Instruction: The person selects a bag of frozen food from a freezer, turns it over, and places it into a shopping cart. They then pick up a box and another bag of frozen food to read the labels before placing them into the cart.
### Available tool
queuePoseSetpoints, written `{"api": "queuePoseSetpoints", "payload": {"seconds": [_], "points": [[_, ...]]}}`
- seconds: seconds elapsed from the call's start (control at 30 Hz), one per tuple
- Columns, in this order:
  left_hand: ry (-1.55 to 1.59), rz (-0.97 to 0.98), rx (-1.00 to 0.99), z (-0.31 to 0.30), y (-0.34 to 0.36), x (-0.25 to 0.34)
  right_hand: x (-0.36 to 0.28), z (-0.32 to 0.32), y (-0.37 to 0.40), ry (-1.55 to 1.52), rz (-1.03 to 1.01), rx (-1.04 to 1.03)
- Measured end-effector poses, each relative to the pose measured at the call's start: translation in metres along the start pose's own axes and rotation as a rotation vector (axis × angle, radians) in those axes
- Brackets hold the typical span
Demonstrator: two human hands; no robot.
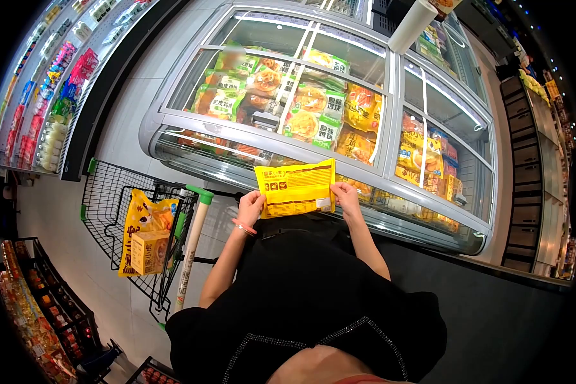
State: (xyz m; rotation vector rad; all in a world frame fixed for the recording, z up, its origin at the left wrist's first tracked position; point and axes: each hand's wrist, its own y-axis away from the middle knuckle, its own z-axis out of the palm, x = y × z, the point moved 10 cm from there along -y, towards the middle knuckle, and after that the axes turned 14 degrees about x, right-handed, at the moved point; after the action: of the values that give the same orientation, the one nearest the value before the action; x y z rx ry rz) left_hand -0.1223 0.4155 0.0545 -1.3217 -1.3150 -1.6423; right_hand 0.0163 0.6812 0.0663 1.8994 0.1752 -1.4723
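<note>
A yellow food packet is stretched between my two hands in front of my body, its printed back turned up toward me. My left hand pinches its left edge, with an orange band on the wrist. At the opposite edge my right hand grips the packet between thumb and fingers. Just beyond it stands a glass-topped chest freezer. Under the glass lie green-and-white frozen food bags and yellow bags.
A black wire shopping cart with a green-ended handle stands at my left. In it are a yellow bag and a yellow box. Stocked shelves rise at far left; a snack rack stands lower left. Another shelf unit lines the right.
</note>
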Motion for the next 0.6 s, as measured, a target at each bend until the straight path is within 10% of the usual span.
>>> {"api": "queuePoseSetpoints", "payload": {"seconds": [0.6], "points": [[0.031, -0.053, 0.006, -0.006, 0.009, -0.013, 0.006, 0.001, 0.014, 0.057, -0.007, 0.007]]}}
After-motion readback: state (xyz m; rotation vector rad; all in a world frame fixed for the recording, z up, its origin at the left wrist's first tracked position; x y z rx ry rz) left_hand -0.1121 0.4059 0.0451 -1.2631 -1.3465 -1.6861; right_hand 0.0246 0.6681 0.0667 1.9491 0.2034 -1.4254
